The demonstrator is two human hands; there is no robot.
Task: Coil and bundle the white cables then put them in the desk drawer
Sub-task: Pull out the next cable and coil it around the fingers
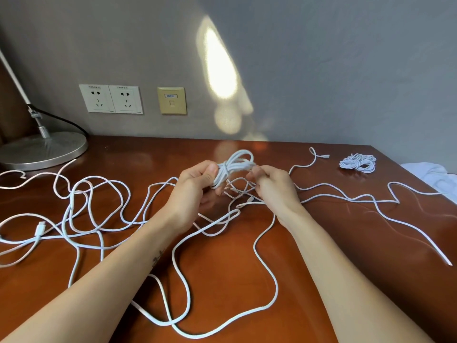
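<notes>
The left hand (195, 184) grips a half-made coil (235, 167) at its wrapped waist, just above the middle of the desk (346, 233). The right hand (269, 186) pinches at the coil's right end, though the view is too small to say whether its fingers hold the free tail or the loops themselves. The main risk is that the wrap slackens. If either pinch eases before the tail is tucked in, the loops would likely spring apart and the bundle would have to be wound again. A second risk lies directly underneath, where the loose white cables (276, 287) sprawl across the lower and left parts of the frame, crossing one another. A strand trailing from the coil could snag in that tangle and drag other lengths along. One finished bundle (357, 163) sits at the upper right, well apart from the hands. A lamp base (42, 152) stands at the far left with a cable end near it, wall sockets (111, 99) sit above it, and a white cloth (435, 174) lies at the right edge. The drawer is not in view.
</notes>
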